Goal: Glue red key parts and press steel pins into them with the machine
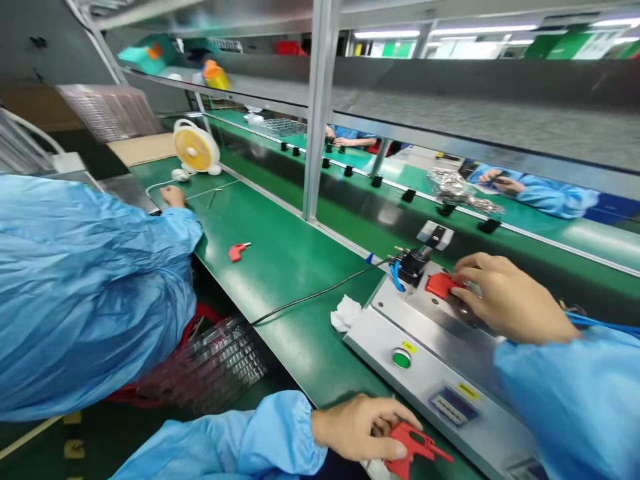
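My left hand (pixel 367 427) is closed on a red plastic part (pixel 413 448) with an opening and a thin prong, held at the bench's front edge. Over on the machine, my right hand (pixel 495 293) has its fingers closed around a small red plastic piece (pixel 441 285) at the top fixture. The silver machine (pixel 400 320) has a green button (pixel 401 359) and a small display (pixel 454 405) on its sloped front. Beside the fixture stands a black clamp head (pixel 417 263) with blue tubing. The palm side of my right hand is hidden.
A red L-shaped piece (pixel 239 251) lies on the green bench (pixel 280 267). Crumpled white tissue (pixel 346 313) and a black cable (pixel 320 293) are near the machine. At left sits a co-worker in blue (pixel 90 287), near a yellow fan (pixel 195 148). A metal post (pixel 320 113) rises behind.
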`<action>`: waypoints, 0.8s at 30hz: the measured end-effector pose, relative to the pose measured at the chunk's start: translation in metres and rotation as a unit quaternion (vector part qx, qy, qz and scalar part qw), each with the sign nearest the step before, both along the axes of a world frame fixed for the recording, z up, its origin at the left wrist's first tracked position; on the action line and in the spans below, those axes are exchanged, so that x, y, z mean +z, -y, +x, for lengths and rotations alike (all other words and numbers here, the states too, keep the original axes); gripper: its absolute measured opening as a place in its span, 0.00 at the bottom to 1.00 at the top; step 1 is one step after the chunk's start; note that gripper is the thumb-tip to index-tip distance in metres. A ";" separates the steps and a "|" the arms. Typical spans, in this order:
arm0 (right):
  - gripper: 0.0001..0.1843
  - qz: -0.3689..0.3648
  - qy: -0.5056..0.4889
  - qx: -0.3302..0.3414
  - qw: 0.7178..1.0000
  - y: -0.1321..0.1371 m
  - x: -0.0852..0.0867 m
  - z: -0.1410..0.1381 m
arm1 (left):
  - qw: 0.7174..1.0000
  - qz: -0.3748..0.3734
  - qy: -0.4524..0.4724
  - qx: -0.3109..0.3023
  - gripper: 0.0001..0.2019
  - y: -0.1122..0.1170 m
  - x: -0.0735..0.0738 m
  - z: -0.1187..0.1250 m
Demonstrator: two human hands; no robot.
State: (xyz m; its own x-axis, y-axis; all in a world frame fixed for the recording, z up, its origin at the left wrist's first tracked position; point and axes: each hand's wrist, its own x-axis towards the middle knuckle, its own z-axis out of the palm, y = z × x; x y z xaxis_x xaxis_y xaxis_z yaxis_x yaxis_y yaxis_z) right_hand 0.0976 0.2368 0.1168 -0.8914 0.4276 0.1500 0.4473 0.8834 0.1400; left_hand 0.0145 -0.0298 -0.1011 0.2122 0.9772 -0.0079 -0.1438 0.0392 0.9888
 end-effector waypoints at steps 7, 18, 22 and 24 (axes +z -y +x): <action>0.10 0.080 -0.184 -0.039 0.979 0.033 0.036 0.034 | 0.999 0.002 0.027 0.033 0.26 0.000 -0.004 0.002; 0.09 -0.024 -0.087 -0.147 0.985 0.115 -0.029 0.128 | 0.979 0.093 -0.160 0.089 0.15 0.025 0.021 0.011; 0.07 -0.019 -0.138 -0.144 0.980 0.117 -0.037 0.134 | 0.917 0.298 -0.213 0.156 0.13 0.002 0.074 -0.016; 0.08 -0.010 -0.179 -0.128 0.976 0.123 -0.037 0.139 | 0.864 0.377 -0.265 0.202 0.11 -0.024 0.107 -0.032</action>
